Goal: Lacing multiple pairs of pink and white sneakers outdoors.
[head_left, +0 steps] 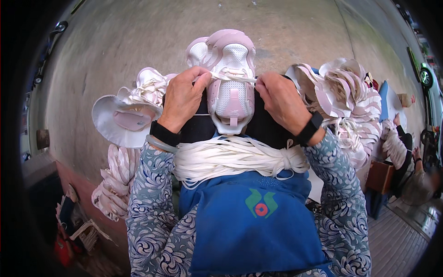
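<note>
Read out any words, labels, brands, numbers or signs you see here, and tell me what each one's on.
No words or numbers are readable.
Blue apron: an emblem of green curved shapes and a red disc; no letters I can make out.
Pink-and-white shoe upper: no legible text.
Anything farther off: too small or blurred.

The right hand hides part of the lace — a co-worker's head, far right, is blurred.

Soft, diffuse daylight, shadows faint; laces bright and crisp; floor curving toward the black fisheye rim, where detail blurs; lower left dim
</note>
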The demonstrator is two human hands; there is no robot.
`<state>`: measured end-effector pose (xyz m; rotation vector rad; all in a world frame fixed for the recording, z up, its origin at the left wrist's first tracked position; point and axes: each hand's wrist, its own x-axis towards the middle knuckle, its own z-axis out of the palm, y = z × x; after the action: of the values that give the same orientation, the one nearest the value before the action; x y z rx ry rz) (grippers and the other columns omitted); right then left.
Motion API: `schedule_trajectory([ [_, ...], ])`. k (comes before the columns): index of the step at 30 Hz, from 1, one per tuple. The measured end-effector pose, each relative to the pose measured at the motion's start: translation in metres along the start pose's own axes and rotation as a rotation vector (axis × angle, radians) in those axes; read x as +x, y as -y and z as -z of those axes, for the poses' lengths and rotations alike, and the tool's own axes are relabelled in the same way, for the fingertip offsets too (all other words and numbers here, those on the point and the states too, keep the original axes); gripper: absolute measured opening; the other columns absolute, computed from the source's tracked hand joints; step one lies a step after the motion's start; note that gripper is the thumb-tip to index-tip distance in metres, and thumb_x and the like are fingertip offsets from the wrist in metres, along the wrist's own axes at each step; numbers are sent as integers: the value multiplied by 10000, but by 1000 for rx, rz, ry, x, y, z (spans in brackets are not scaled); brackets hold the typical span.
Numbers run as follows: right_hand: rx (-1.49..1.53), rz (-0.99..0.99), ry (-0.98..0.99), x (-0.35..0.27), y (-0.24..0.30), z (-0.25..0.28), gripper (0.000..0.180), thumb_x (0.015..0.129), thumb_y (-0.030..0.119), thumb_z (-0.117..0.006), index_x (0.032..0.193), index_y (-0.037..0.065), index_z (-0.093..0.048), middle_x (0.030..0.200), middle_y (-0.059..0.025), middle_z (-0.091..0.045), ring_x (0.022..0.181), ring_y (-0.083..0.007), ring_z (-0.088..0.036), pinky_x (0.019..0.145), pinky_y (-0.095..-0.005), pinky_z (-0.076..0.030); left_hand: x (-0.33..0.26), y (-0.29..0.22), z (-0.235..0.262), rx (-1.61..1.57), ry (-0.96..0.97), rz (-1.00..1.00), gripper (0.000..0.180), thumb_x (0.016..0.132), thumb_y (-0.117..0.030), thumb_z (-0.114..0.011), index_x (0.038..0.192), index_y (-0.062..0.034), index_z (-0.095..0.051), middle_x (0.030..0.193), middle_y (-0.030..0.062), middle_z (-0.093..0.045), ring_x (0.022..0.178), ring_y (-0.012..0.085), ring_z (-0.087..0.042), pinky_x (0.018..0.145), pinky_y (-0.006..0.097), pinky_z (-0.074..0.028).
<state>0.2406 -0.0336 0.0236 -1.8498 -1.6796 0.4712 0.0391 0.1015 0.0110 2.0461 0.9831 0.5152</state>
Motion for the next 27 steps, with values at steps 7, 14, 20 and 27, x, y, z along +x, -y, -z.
schedule_trajectory([
  [7, 72, -88, 78, 10, -8, 2, 174, 906, 123, -552, 860, -45, -552, 843, -262, -604, 796, -442, -594, 714, -487, -471, 3, 4, 2, -182, 121, 129, 230, 967, -234, -587, 1009, -32, -689, 824, 15, -652, 768, 67, -615, 614, 209, -512],
  [14, -29, -81, 37, 12, -6, -1, 178, 906, 132, -563, 870, -42, -558, 832, -263, -604, 779, -439, -599, 694, -492, -473, 8, 1, -3, -92, 13, -50, 223, 903, -186, -610, 921, 22, -687, 715, 94, -655, 604, 162, -634, 537, 290, -497],
  [20, 41, -71, 104, 13, -6, 3, 172, 903, 129, -558, 868, -39, -567, 833, -260, -608, 791, -438, -601, 714, -485, -474, 8, -1, 0, -205, 132, 201, 253, 948, -218, -600, 1010, 10, -689, 853, 10, -645, 736, 63, -591, 599, 215, -538],
  [27, 59, -124, 175, 24, -7, 5, 192, 902, 140, -555, 851, -42, -588, 799, -256, -627, 768, -439, -610, 702, -487, -479, 12, -7, -4, 123, 14, -152, 193, 869, -158, -603, 903, 17, -677, 792, 219, -652, 717, 389, -634, 674, 415, -494],
])
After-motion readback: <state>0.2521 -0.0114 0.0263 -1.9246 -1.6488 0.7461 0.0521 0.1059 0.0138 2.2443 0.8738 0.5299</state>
